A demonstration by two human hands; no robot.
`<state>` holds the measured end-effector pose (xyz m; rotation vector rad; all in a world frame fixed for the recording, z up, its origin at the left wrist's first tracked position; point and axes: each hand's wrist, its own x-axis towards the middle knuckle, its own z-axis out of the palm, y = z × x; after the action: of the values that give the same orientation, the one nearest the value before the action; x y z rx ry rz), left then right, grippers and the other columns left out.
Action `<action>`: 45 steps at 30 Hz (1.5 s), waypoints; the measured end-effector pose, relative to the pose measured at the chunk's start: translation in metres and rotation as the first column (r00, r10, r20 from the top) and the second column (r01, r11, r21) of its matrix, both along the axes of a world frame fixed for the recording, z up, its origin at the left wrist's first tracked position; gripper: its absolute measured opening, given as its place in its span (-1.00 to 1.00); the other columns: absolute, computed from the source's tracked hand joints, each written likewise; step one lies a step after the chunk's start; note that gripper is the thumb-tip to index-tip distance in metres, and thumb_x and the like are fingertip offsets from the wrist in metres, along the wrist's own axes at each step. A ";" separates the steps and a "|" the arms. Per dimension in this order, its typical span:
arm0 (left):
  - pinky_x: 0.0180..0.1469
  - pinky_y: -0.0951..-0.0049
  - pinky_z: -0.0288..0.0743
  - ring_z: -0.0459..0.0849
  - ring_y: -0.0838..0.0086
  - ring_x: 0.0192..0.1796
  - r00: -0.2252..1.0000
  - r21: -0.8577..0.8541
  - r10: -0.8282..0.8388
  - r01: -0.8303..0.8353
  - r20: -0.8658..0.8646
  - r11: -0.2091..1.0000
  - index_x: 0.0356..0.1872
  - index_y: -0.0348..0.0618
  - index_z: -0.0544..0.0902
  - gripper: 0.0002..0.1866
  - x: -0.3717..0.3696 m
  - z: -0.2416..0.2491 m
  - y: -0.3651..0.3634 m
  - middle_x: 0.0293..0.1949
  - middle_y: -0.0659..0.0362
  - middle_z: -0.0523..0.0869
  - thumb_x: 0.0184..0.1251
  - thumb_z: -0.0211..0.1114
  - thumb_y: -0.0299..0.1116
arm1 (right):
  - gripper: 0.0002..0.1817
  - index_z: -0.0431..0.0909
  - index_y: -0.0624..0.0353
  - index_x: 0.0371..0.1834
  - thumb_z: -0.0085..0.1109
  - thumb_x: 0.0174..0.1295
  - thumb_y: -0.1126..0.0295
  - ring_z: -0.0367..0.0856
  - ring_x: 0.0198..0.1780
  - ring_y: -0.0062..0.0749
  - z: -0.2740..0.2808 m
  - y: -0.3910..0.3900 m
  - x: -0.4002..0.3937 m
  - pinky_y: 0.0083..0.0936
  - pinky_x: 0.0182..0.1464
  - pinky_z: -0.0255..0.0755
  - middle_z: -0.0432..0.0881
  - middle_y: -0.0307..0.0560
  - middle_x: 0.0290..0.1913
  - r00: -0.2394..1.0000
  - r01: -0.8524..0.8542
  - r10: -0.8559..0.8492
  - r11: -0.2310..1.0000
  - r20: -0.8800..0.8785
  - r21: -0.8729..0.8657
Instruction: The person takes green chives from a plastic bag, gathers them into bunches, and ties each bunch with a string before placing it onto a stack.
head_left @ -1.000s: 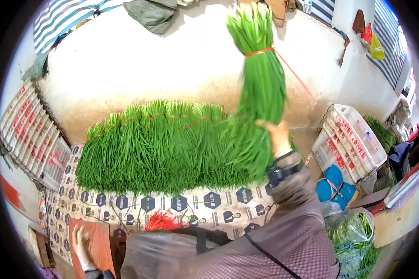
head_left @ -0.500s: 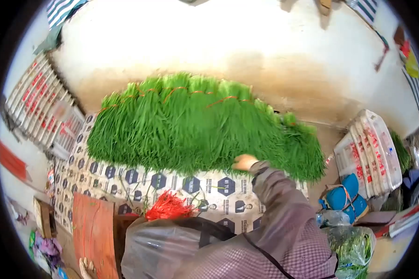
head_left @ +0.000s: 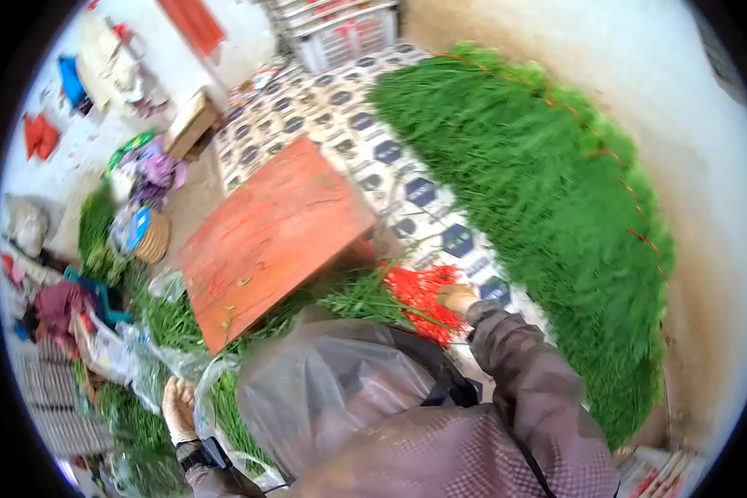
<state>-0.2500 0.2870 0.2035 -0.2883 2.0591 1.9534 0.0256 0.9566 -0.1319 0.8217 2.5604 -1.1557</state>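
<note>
Red plastic ties (head_left: 419,300) lie in a loose bunch beside my lap. My right hand (head_left: 458,299) is in their right side, fingers bent in among the strands and partly blurred. At the lower left, my left hand (head_left: 179,408) is beside a clear plastic bag (head_left: 224,407) of long green stalks, its fingers slightly apart and nothing visible in them. Bundled leafy greens (head_left: 548,199) lie in a long row along the wall, bound with orange-red ties near their pale ends. A grey plastic apron (head_left: 332,390) covers my lap.
A reddish wooden board (head_left: 278,241) stands in front of me, scattered with leaf scraps. Printed sheeting (head_left: 382,149) covers the floor. White crates (head_left: 349,41) are stacked at the back. Clothes (head_left: 153,170), a basket (head_left: 152,239) and more bagged greens (head_left: 137,415) are at the left.
My view has swung left, bringing the board and bagged greens into sight. My right hand has moved from the leaf tips of the row to the red ties. My left hand shows more fully.
</note>
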 end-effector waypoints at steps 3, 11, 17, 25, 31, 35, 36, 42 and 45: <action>-0.09 0.44 0.53 0.67 0.43 -0.11 0.987 -0.062 0.161 -0.161 0.006 0.985 0.38 -0.18 0.40 -0.42 0.031 -0.001 -0.013 0.18 0.09 0.66 0.45 0.24 -0.14 | -0.70 0.69 0.18 -0.13 0.09 0.34 0.19 0.65 -0.28 -0.32 -0.010 0.008 -0.046 -0.30 -0.16 0.54 0.72 -0.06 -0.26 0.929 0.205 -0.286 0.927 -0.237 -0.314; 0.01 0.41 0.57 0.72 0.42 -0.12 0.972 -0.113 0.233 -0.227 0.043 0.967 0.33 -0.23 0.44 -0.50 0.059 -0.028 -0.006 0.08 0.07 0.71 0.44 0.24 -0.27 | -0.83 0.69 0.16 -0.14 0.15 0.28 0.42 0.60 -0.29 -0.47 0.240 -0.035 -0.279 -0.51 -0.19 0.49 0.68 -0.16 -0.32 0.754 -0.123 -0.085 0.956 -0.651 -0.267; 0.13 0.40 0.54 0.72 0.39 -0.04 0.951 -0.154 0.281 -0.260 0.129 0.953 0.26 -0.30 0.48 -0.53 0.064 -0.032 0.010 0.05 0.06 0.71 0.41 0.28 -0.31 | -0.56 0.55 0.00 0.18 0.19 0.21 0.22 0.62 0.08 0.01 0.223 -0.140 -0.409 -0.15 0.11 0.49 0.65 0.06 0.04 0.671 -0.489 0.601 0.799 -0.436 0.349; 0.30 0.37 0.43 0.59 0.37 0.23 0.996 -0.366 -0.041 0.010 -0.077 0.931 0.28 -0.34 0.48 -0.47 0.031 -0.053 0.005 0.19 0.02 0.62 0.32 0.31 -0.37 | -0.85 0.65 0.16 -0.31 0.12 0.11 0.42 0.70 -0.18 0.10 0.206 -0.194 -0.464 -0.06 -0.17 0.57 0.68 0.17 -0.24 0.603 -0.576 0.786 0.548 -0.138 0.606; 0.43 0.07 0.25 0.35 -0.05 0.42 0.613 -0.858 -0.752 0.224 -0.244 0.461 0.38 0.10 0.43 -0.33 -0.064 -0.072 0.104 0.43 -0.06 0.36 0.19 0.38 -0.24 | -0.86 0.64 0.17 -0.33 0.10 0.10 0.44 0.70 -0.24 0.13 0.216 -0.149 -0.433 -0.05 -0.24 0.58 0.69 0.17 -0.29 0.580 -0.596 0.815 0.444 -0.024 0.669; 0.45 -0.12 0.15 0.24 -0.17 0.46 0.504 -0.964 -0.860 0.181 -0.078 0.193 0.50 0.22 0.25 -0.27 -0.090 -0.106 0.132 0.54 0.04 0.16 0.31 0.28 -0.06 | -0.87 0.65 0.11 -0.33 0.13 0.16 0.37 0.69 -0.29 0.12 0.226 -0.111 -0.402 -0.05 -0.28 0.56 0.67 0.14 -0.31 0.628 -0.563 0.778 0.445 0.011 0.697; 0.45 -0.14 0.14 0.23 -0.18 0.46 0.487 -0.977 -0.871 0.149 -0.060 0.151 0.51 0.23 0.22 -0.27 -0.097 -0.119 0.132 0.55 0.06 0.14 0.33 0.25 -0.03 | -0.87 0.64 0.09 -0.32 0.13 0.17 0.35 0.69 -0.28 0.11 0.229 -0.105 -0.395 -0.05 -0.27 0.56 0.67 0.13 -0.32 0.648 -0.559 0.761 0.459 0.019 0.691; 0.45 -0.04 0.17 0.30 0.02 0.46 0.689 -0.978 -0.713 0.033 -0.127 0.206 0.38 0.08 0.45 -0.47 -0.149 -0.129 0.095 0.46 0.10 0.36 0.43 0.12 -0.04 | -0.83 0.64 0.02 -0.22 0.13 0.25 0.24 0.67 -0.20 0.05 0.242 -0.079 -0.373 -0.08 -0.15 0.55 0.67 0.07 -0.26 0.699 -0.567 0.714 0.524 0.035 0.635; 0.43 0.02 0.22 0.35 -0.01 0.41 0.662 -0.931 -0.679 -0.082 -0.317 0.355 0.29 -0.06 0.52 -0.51 -0.151 -0.112 0.118 0.39 0.03 0.44 0.38 0.18 -0.13 | -0.74 0.63 0.03 -0.11 0.20 0.22 0.17 0.66 -0.14 0.07 0.239 -0.108 -0.389 -0.08 -0.08 0.53 0.68 0.09 -0.20 0.683 -0.473 0.677 0.696 -0.274 0.541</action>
<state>-0.4008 0.4054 0.0914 0.7754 3.1516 0.4262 -0.3636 0.8489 0.1074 -0.3235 3.1495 -0.6123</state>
